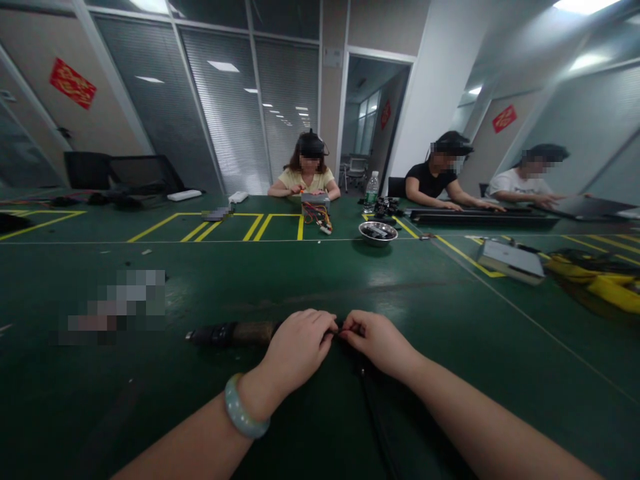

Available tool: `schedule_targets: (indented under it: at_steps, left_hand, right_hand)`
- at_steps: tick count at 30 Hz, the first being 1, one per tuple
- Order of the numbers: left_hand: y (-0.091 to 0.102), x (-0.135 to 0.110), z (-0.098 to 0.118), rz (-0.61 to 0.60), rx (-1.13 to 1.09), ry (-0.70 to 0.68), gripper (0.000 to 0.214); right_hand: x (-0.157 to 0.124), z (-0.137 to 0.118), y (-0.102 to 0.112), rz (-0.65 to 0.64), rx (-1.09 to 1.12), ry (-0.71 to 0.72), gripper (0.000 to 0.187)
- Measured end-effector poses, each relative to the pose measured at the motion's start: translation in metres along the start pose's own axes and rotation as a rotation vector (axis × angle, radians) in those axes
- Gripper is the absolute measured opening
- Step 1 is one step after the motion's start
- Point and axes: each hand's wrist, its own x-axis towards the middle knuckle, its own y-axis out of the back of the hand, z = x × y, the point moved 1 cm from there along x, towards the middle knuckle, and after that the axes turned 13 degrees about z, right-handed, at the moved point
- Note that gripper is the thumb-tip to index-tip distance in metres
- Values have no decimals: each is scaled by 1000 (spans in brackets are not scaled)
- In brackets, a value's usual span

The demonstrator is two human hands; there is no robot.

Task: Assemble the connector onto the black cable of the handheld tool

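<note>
A long dark cylindrical tool (253, 333) with a brownish middle and a small metal tip lies on the green table, its tip pointing left. My left hand (303, 343), with a pale green bangle at the wrist, is closed over the tool's right end and covers it. Close beside it, my right hand (373, 337) has thumb and forefinger pinched at the same end. What sits between those fingertips is too small and dark to make out. Below my right hand a black cord (373, 413) runs toward the table's near edge.
A metal bowl (379, 233) with dark parts stands ahead, near a water bottle (371, 191). Wires trail from a grey box (315, 200) before a person opposite. Two more people sit at the right. A silver box (513, 260) and yellow-black items (610, 283) lie right.
</note>
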Motion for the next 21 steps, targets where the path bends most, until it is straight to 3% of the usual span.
schedule_targets:
  at_steps: [9, 21]
  left_hand:
    - [1, 1, 1, 8, 9, 56, 12]
    - [-3, 0, -3, -3, -5, 3, 12]
  right_hand:
    - [-3, -5, 2, -3, 13, -25, 10]
    - [-4, -5, 1, 11, -12, -21, 9]
